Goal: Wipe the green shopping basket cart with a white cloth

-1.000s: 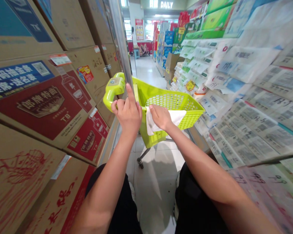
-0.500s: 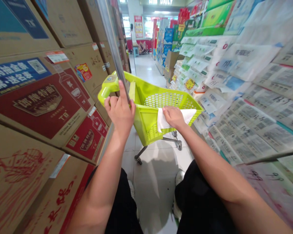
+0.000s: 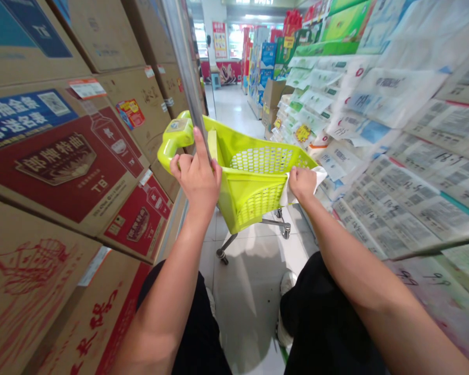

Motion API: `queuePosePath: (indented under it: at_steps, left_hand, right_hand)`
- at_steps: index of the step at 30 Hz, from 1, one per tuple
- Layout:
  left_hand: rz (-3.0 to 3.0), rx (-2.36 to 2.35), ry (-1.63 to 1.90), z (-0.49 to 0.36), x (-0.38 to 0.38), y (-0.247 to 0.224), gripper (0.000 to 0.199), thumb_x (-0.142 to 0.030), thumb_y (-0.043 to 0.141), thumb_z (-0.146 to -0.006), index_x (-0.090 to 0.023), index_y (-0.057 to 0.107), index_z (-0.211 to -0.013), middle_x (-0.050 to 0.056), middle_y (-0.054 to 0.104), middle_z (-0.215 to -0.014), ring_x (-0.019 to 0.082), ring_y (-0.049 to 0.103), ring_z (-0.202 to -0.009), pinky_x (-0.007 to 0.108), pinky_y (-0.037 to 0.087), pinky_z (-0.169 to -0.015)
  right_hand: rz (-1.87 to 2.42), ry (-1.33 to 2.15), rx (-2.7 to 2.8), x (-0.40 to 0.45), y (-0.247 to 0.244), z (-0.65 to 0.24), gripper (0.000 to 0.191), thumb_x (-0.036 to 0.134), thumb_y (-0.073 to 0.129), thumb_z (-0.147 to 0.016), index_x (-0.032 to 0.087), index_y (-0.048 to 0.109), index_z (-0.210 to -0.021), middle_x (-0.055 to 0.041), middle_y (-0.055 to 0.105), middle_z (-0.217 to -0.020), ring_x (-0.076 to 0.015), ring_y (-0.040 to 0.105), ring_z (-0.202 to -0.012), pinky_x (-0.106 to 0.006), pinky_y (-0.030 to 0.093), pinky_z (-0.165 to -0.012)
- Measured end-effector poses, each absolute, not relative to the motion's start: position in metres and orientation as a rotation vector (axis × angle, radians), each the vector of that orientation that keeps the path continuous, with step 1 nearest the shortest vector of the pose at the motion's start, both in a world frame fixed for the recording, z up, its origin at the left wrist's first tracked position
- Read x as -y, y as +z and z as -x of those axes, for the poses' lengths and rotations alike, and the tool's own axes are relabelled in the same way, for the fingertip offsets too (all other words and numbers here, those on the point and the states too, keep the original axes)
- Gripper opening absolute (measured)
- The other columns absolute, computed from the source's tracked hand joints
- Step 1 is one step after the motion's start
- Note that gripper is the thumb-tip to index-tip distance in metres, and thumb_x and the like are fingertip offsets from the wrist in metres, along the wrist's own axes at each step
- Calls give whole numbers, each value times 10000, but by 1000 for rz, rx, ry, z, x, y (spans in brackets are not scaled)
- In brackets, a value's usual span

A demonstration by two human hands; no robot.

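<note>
A lime-green shopping cart (image 3: 254,182) stands in the aisle in front of me, its handle toward the left. My left hand (image 3: 197,177) is wrapped round the metal pole (image 3: 187,67) at the cart's near left corner, with the index finger stretched up along it. My right hand (image 3: 303,182) grips a white cloth (image 3: 320,177) against the top rim of the cart's near side, close to the far right end. The cloth hangs over the rim on both sides of the fingers.
Stacked cardboard boxes (image 3: 62,166) wall the left side. Wrapped paper packs (image 3: 406,177) are piled along the right. Beyond the cart, the tiled floor (image 3: 234,104) runs past an open carton (image 3: 273,99) and a small blue stool (image 3: 216,79).
My right hand has slid to the right along the cart's rim, carrying the white cloth with it. My left hand stays on the pole, and the cart has hardly moved.
</note>
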State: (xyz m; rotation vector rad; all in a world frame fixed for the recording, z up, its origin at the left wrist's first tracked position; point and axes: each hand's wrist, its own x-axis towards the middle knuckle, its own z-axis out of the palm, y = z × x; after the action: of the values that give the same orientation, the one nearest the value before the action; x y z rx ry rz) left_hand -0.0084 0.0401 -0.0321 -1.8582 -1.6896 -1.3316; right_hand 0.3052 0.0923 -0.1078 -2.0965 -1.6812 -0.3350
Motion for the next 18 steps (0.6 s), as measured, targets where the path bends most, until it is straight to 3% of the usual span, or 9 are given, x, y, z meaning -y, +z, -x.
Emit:
queuePosePath:
  at_steps: [6,11,14,18]
  left_hand:
    - [1833,1701,-1317,1,-38,-34,733,-289,464,-983,-104,298,-1673,148,726,-1040,345,563,-1198,555,222,-1235]
    - [1831,1663,-1278,1,-35,-37,710,-323,454,-1004,-131,312,-1672,162,725,-1123,325,593,-1146,547,271,-1213]
    - [1860,1639,-1276,6,-33,-37,713,-339,464,-999,-126,328,-1666,176,715,-1195,324,597,-1141,549,281,-1210]
    - [1859,1627,-1281,13,-33,-36,716,-338,476,-988,-128,344,-1661,146,725,-1085,318,601,-1143,534,290,-1207]
  right_hand:
    - [1700,-269,1770,-77,-93,-209,622,371,207,-1120,175,742,-872,-136,771,-930,-250,667,-880,-352,392,-817]
    - [1467,-54,1851,-65,-67,-149,643,481,183,-1135,226,725,-901,-67,772,-917,-228,671,-861,-315,391,-756]
    - [1426,-43,1967,-66,-62,-163,605,509,229,-1126,220,735,-964,-77,782,-993,-241,683,-933,-314,400,-777]
    - [1627,-268,2063,-76,-75,-217,601,515,305,-1096,169,771,-941,-149,781,-1013,-285,679,-1008,-349,402,-874]
